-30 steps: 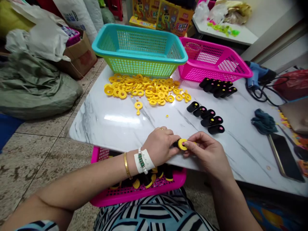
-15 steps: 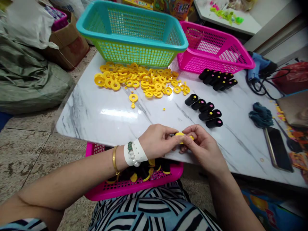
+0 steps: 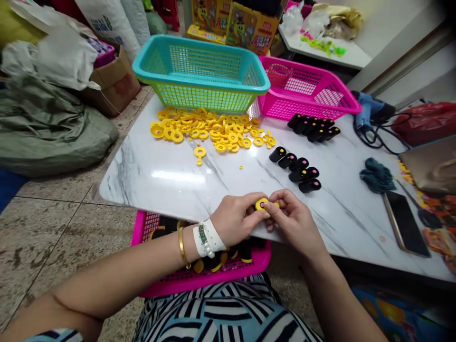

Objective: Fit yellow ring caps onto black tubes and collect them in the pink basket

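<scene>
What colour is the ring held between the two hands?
Yellow; the ring shows in the head view.

This looks like a small home workshop where toy parts get put together. A marble table [image 3: 160, 175] holds a big pile of yellow rings [image 3: 210, 129] and rows of black tubes [image 3: 297, 168] — with plastic baskets [image 3: 199, 71], a glue gun [image 3: 370, 111], stuffed sacks [image 3: 46, 128] and cardboard boxes [image 3: 117, 83] all around on the tiled floor [image 3: 46, 237].

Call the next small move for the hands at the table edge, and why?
Probably press the yellow ring fully home on the black piece. Both the left hand and the right hand pinch it at the table edge, the ring sits on its end with a pink centre showing, and nothing shows it is seated.
</scene>
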Demonstrator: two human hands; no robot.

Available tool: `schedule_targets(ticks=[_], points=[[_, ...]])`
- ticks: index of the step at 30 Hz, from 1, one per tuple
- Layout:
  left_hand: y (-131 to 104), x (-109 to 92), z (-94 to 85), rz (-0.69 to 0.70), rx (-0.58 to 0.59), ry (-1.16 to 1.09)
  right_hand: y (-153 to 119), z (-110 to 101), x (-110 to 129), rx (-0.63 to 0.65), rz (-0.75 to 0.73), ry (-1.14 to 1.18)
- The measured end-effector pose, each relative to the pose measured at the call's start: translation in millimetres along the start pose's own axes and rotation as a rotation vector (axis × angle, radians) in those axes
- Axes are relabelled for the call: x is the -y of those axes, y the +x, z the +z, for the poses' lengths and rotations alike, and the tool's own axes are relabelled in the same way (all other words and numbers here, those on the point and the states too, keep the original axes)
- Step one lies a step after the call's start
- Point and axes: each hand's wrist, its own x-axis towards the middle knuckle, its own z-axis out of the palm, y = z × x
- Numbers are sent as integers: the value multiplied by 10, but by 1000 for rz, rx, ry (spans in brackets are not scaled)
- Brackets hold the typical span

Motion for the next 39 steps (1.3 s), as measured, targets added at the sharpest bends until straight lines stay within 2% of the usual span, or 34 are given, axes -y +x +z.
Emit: schedule_targets(ticks=[3,5,10,14,17,19,20,24,26,31,36,39], points=[[68,-12,-30,-246,147,-293,15,2,3,4,13,-14],[109,-15,-41,-349,221,-437,18,3,19,50,54,2],[164,-38,-43,-498,285,-596,6,-28,85,202,136,58],[251,-77,-85,-552,312,-658,15,-44,113,207,121,12],[249,-75,-68,-579,310,-594,1,-28,93,169,122,0],[173,-42,-20,-499,266,-466,-10,-11,69,139,146,31],[119,-16,8,-411,218,-362,-12,-2,58,125,158,57],[-85,94,95,87,-87,185,-1,41,43,55,147,132],[-130,116,115,217,-173,368,-6,60,39,4,105,124],[-102,118,142,235,-210,516,-66,-11,-28,-77,55,118],[-89,131,215,226,-204,615,-82,-186,-77,-49,48,249],[-85,144,238,230,-207,611,18,-214,-1,43,68,223]])
